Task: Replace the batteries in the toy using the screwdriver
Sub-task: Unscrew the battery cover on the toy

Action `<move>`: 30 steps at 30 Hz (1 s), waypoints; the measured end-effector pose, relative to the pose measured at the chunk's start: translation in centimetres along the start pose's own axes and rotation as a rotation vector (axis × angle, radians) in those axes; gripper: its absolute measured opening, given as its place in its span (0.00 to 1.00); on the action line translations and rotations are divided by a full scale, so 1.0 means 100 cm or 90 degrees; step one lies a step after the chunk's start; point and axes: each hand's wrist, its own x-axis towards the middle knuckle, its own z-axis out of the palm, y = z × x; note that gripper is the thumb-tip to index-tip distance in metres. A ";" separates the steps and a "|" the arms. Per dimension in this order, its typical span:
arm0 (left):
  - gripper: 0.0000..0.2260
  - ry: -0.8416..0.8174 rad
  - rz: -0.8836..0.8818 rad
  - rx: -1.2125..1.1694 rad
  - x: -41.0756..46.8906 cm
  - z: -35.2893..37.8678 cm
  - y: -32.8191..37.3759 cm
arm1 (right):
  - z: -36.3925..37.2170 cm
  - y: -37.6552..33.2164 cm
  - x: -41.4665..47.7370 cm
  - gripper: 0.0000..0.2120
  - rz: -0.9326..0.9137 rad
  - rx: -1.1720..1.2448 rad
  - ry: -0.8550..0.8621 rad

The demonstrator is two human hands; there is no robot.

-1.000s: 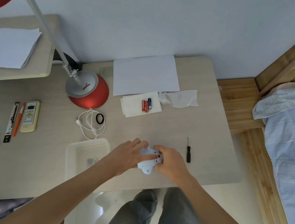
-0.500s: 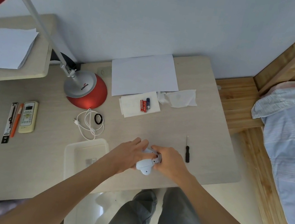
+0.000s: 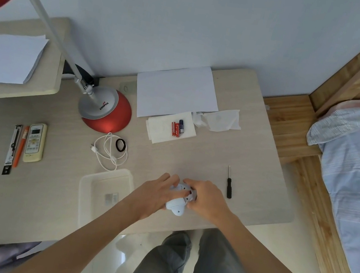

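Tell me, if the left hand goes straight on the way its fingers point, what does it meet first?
The left hand points up and right, already on the toy. Just past it lies the right hand, probably first.

bare forearms, white shirt, grey trousers.

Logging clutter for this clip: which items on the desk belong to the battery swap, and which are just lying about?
Job items: white toy, held by left hand and right hand; screwdriver; batteries on a tissue; clear tray.

Lying about: red lamp, remote, white cable, black hair tie, paper sheet, pens.
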 end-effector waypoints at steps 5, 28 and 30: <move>0.35 0.019 -0.021 -0.024 -0.006 0.005 0.002 | 0.002 -0.002 0.001 0.26 0.001 -0.002 0.007; 0.24 0.175 -0.064 -0.144 -0.010 0.021 0.024 | -0.003 -0.005 0.000 0.13 0.017 -0.013 -0.008; 0.23 0.172 -0.083 -0.142 -0.010 0.023 0.027 | -0.004 -0.004 -0.001 0.15 0.018 -0.007 -0.012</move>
